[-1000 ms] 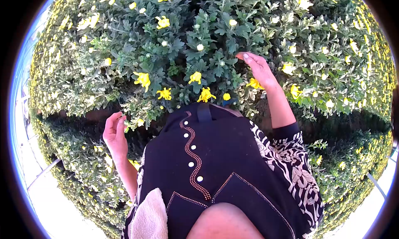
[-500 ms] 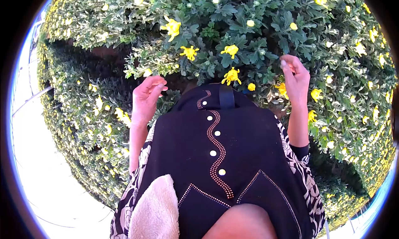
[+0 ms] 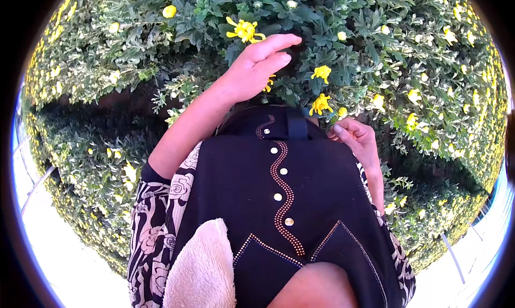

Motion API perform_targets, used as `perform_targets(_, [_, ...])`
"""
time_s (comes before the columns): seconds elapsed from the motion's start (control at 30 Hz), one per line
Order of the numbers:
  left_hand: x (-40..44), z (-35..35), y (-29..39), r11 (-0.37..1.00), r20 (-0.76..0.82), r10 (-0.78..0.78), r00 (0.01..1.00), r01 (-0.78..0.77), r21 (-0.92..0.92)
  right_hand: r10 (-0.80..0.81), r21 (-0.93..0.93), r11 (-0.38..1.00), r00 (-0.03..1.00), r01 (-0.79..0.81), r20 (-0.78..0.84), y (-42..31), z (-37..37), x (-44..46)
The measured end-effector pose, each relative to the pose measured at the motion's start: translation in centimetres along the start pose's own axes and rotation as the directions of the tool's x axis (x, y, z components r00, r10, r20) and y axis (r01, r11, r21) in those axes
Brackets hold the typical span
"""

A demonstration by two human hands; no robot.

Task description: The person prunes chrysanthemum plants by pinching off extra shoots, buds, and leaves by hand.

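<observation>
My left hand (image 3: 257, 67) reaches over the leafy chrysanthemum plants (image 3: 306, 56), thumb and index finger stretched out with a gap between them. It is open, and nothing shows in it. A yellow chrysanthemum flower (image 3: 244, 30) stands just above its knuckles, and another is partly hidden beneath the palm. My right hand (image 3: 358, 142) is drawn in beside the dark cloth with a strap (image 3: 296, 124) at my waist. Its fingers are curled together against the thumb; whatever they hold is hidden. Close to it are a yellow bud (image 3: 342, 112) and an open yellow flower (image 3: 321, 104).
Dense plants with yellow flowers and pale buds surround me on all sides. A dark gap (image 3: 107, 112) runs between rows on the left, another (image 3: 440, 171) on the right. A pale fluffy cloth (image 3: 203, 270) hangs at my front.
My left hand has moved up and right from beside my waist to over the plants. My right hand has come down and inward, from the leaves to my waist. The view has shifted slightly.
</observation>
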State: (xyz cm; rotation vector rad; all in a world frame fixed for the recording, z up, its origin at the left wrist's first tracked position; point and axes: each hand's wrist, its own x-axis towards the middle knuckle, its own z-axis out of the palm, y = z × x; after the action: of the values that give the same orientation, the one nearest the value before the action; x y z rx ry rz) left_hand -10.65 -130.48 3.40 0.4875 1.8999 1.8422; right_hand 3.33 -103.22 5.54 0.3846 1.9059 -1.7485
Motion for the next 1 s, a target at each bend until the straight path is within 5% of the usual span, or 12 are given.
perform_targets(0.03, [1.2, 0.1, -1.0, 0.998, 0.010, -0.039, 0.999, 0.038, 0.046, 0.056, 0.029, 0.998, 0.998, -0.054, -0.040, 0.4, 1.0, -0.5])
perform_targets(0.1, [3.9, -0.4, -2.8, 0.844, 0.131, -0.134, 0.982, 0.045, 0.534, 0.089, 0.052, 0.995, 0.988, -0.083, -0.125, 0.9, 3.4, -1.6])
perform_targets(0.23, [8.5, 1.1, -6.5, 0.665, 0.282, -0.235, 0.930, -0.057, 0.745, 0.151, 0.095, 0.987, 0.950, -0.130, -0.274, 3.2, 7.8, -3.8])
perform_targets(0.37, [10.6, 2.8, -9.0, 0.619, 0.320, -0.458, 0.830, 0.040, 0.784, 0.045, -0.007, 0.999, 0.921, -0.051, -0.386, 5.7, 11.0, -4.8])
perform_targets(0.43, [10.8, 3.4, -12.6, 0.673, 0.378, -0.434, 0.818, 0.015, 0.739, 0.107, -0.119, 0.981, 0.934, -0.156, -0.341, 6.2, 11.5, -5.1])
perform_targets(0.57, [11.6, 3.3, -17.6, 0.976, 0.283, -0.132, 0.950, 0.075, 0.204, 0.114, -0.074, 0.985, 0.908, -0.156, -0.402, 7.5, 10.8, -4.8])
perform_targets(0.67, [10.5, 2.1, -15.9, 0.979, 0.315, -0.075, 0.946, 0.010, 0.203, 0.062, -0.056, 0.994, 0.892, -0.098, -0.447, 10.5, 9.0, -3.5])
perform_targets(0.77, [9.3, 1.8, -14.6, 0.990, 0.235, -0.106, 0.966, 0.080, 0.118, 0.081, 0.199, 0.979, 0.835, 0.035, -0.544, 11.6, 6.8, -1.9])
perform_targets(0.83, [9.0, 2.1, -14.2, 0.984, 0.164, -0.164, 0.973, 0.150, 0.091, 0.034, 0.194, 0.973, 0.758, 0.123, -0.651, 11.7, 4.6, -0.7])
perform_targets(0.9, [9.4, 2.3, -14.4, 0.976, 0.092, -0.216, 0.972, 0.212, 0.051, -0.084, 0.042, 0.984, 0.655, 0.174, -0.751, 12.8, 2.1, 1.3])
perform_targets(0.97, [10.8, 1.3, -16.3, 0.750, 0.110, -0.476, 0.873, 0.467, -0.468, -0.245, -0.211, 0.969, 0.626, 0.130, -0.740, 11.7, 0.0, 2.7])
perform_targets(1.0, [11.5, 1.1, -17.5, 0.809, 0.053, -0.492, 0.869, 0.479, -0.342, -0.272, -0.228, 0.961, 0.657, 0.155, -0.703, 10.8, -0.7, 3.4])
